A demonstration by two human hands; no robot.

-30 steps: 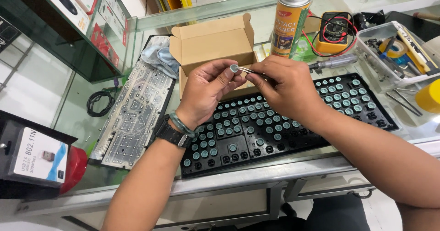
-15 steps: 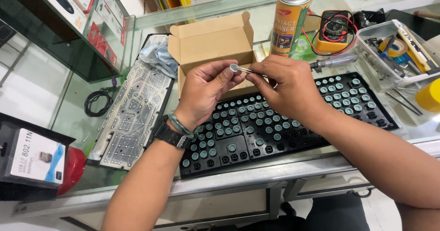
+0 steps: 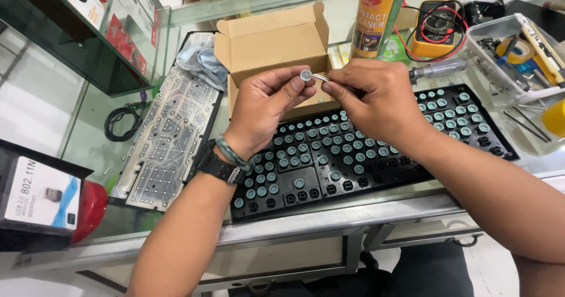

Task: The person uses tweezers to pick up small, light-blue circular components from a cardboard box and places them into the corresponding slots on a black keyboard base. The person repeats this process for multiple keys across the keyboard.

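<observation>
Glass counter point(image 3: 88, 138) carrying opened black keyboard base point(image 3: 365, 156). Above base, left hand point(image 3: 265, 105) pinching small grey rubber dome point(image 3: 306, 75) in narrow fingers; right hand point(image 3: 371, 100) gripping tweezers point(image 3: 322, 78), tips touching dome. Cardboard box point(image 3: 273, 41) behind base. Step, judging: seating or freeing dome; calling for steady, fine tip control.
</observation>
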